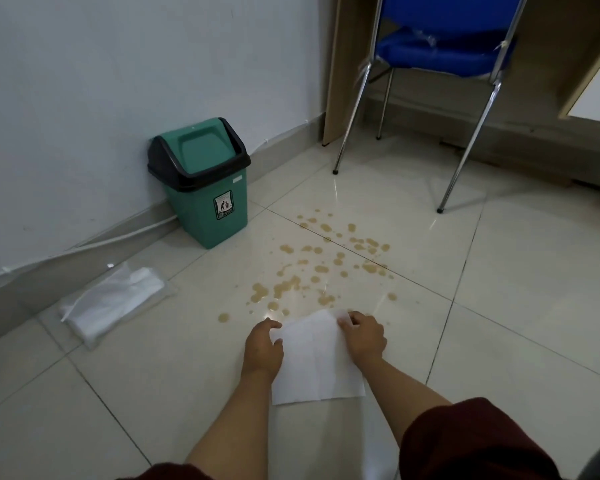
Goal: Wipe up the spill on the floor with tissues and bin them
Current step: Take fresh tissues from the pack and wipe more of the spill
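Note:
A brown spill (312, 268) of many drops and small puddles spreads over the pale floor tiles in the middle of the view. Just in front of it I hold a white tissue (314, 365) spread out flat. My left hand (262, 348) grips its far left corner and my right hand (364, 336) grips its far right corner. The tissue's far edge sits close to the nearest drops. A green bin (205, 199) with a black rim and a swing lid stands by the wall at the left.
A clear pack of white tissues (115, 301) lies on the floor near the wall, left of my hands. A blue chair (444, 46) with metal legs stands behind the spill, beside a wooden desk panel (336, 81). A white cable runs along the skirting.

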